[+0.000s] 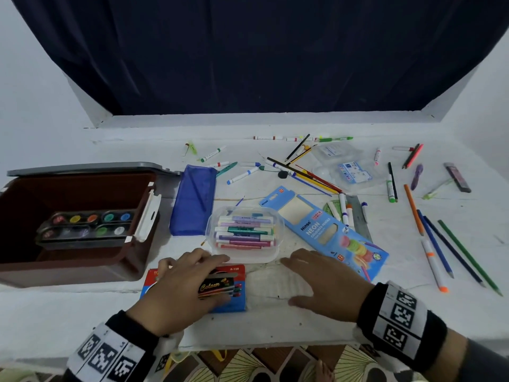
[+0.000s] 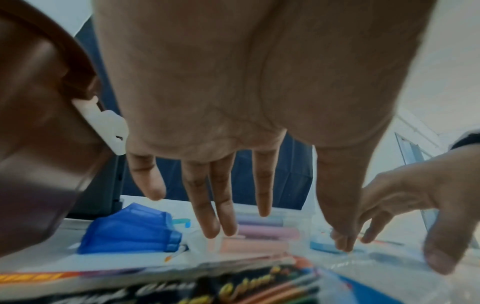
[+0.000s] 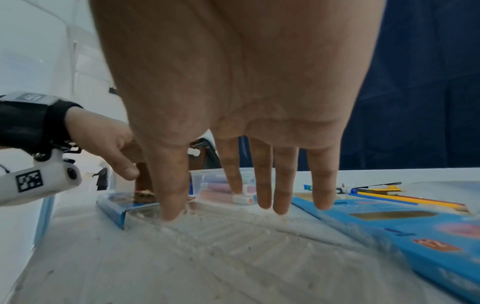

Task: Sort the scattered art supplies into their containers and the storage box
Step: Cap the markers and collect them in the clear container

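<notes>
1. Far left: the storage box sits with its lid up, and a paint tray is already inside. That's the only thing packed so far.
2. Next over, a blue pouch lies flat on the desk, not filled as far as I can tell.
3. The left hand hovers flat over the crayon box, fingers straight and spread, gripping nothing.
4. Just past the fingertips, a clear tub has a bunch of markers in it, so that part looks done-ish.
5. The right hand is spread flat too, holding nothing, right beside the neon pencil box.
6. Right side is still a mess: pencils and pens all over. Most of the job is left, I'd say.
</notes>
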A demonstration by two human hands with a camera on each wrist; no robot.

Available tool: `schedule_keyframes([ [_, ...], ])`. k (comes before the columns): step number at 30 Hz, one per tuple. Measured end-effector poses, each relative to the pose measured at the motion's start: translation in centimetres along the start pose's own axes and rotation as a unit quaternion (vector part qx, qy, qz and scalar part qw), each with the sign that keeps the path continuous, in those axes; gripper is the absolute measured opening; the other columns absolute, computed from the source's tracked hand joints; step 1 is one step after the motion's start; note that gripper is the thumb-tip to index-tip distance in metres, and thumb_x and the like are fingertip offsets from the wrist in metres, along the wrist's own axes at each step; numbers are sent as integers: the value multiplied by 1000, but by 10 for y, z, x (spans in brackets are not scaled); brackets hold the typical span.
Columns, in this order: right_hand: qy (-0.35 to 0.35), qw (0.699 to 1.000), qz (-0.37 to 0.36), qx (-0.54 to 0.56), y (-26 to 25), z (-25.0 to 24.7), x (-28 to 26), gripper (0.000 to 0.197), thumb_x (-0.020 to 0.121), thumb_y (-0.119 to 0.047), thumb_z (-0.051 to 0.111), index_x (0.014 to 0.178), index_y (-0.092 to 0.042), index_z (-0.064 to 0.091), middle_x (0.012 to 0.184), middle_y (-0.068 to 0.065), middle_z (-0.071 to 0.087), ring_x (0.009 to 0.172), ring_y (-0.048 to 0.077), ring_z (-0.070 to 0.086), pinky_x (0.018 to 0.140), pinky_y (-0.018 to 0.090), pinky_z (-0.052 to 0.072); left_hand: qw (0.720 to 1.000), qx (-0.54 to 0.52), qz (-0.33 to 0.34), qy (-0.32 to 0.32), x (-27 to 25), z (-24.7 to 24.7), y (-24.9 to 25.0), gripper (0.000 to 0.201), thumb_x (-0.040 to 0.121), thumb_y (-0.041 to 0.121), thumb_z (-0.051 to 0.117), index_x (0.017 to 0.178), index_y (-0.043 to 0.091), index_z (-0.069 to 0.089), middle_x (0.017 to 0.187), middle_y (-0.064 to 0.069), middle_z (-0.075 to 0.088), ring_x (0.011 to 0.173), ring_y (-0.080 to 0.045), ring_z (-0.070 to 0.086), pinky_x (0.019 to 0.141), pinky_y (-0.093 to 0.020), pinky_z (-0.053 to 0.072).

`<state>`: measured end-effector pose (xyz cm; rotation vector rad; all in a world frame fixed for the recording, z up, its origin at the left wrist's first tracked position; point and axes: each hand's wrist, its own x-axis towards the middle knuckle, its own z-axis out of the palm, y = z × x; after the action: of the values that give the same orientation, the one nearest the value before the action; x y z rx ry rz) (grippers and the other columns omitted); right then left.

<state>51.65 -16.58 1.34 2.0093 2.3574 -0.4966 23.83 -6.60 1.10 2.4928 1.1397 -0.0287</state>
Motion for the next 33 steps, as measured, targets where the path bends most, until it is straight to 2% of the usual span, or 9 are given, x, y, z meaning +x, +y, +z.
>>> schedule_keyframes([
  [2, 65, 996, 14, 56, 3, -2, -6, 57, 94, -56, 51, 145, -32, 41, 138, -11, 47, 124, 8, 47, 105, 27, 40, 997, -56, 29, 39, 3, -4, 12, 49, 81, 76, 44, 123, 51, 42, 102, 28, 52, 101, 9, 50, 95, -31, 31],
  [4, 136, 984, 29, 110, 9, -6, -13, 42, 95, -48, 55, 133, -32, 54, 122, -14, 57, 111, 3, 55, 96, 26, 47, 985, -140, 52, 87, 8, -8, 27, 27, 90, 53, 62, 111, 44, 47, 80, 17, 60, 84, -1, 60, 82, -27, 47],
  [6, 184, 972, 49, 140, 16, -10, -20, 33, 93, -42, 60, 124, -32, 60, 107, -17, 60, 98, 0, 57, 88, 24, 50, 973, -189, 67, 113, 16, -14, 44, 18, 92, 41, 64, 105, 40, 51, 72, 8, 61, 74, -11, 62, 69, -21, 50],
  [12, 277, 938, 82, 193, 54, -21, -35, 18, 88, -28, 70, 106, -27, 68, 89, -16, 64, 87, 3, 62, 74, 16, 50, 941, -266, 111, 176, 40, -25, 100, 6, 93, 31, 65, 98, 32, 62, 75, 2, 60, 75, -15, 57, 65, -18, 44],
  [15, 282, 936, 98, 188, 86, -29, -38, 15, 88, -30, 64, 103, -27, 69, 85, -15, 64, 80, 5, 62, 71, 21, 52, 936, -266, 133, 190, 60, -20, 130, 9, 94, 34, 64, 103, 35, 63, 83, 8, 60, 83, -15, 60, 69, -20, 46],
  [21, 135, 974, 105, 145, 167, -53, -37, 27, 88, -34, 67, 113, -26, 65, 96, -10, 63, 80, 9, 62, 76, 32, 54, 964, -188, 114, 150, 123, 13, 181, 33, 100, 34, 53, 133, 37, 50, 115, 22, 55, 106, 0, 53, 85, -16, 44],
  [24, 86, 988, 85, 101, 199, -65, -27, 33, 90, -38, 63, 121, -29, 60, 104, -8, 61, 86, 12, 61, 82, 35, 52, 980, -137, 91, 109, 162, 24, 198, 42, 104, 24, 45, 145, 26, 42, 134, 12, 48, 121, -7, 46, 101, -27, 40],
  [29, -23, 998, 57, 7, 233, -75, 3, 47, 95, -43, 52, 138, -25, 44, 124, 3, 52, 114, 23, 53, 93, 36, 46, 999, -22, 24, 43, 224, 37, 216, 37, 95, 7, 46, 130, 14, 57, 120, -3, 49, 109, -24, 52, 88, -38, 46],
  [33, -65, 997, 21, -32, 234, -77, 14, 45, 96, -35, 53, 138, -26, 43, 125, 7, 51, 114, 29, 55, 87, 36, 46, 999, 44, -18, -27, 246, 36, 226, 26, 88, 14, 54, 114, 20, 58, 107, -5, 50, 101, -28, 55, 83, -39, 49],
])
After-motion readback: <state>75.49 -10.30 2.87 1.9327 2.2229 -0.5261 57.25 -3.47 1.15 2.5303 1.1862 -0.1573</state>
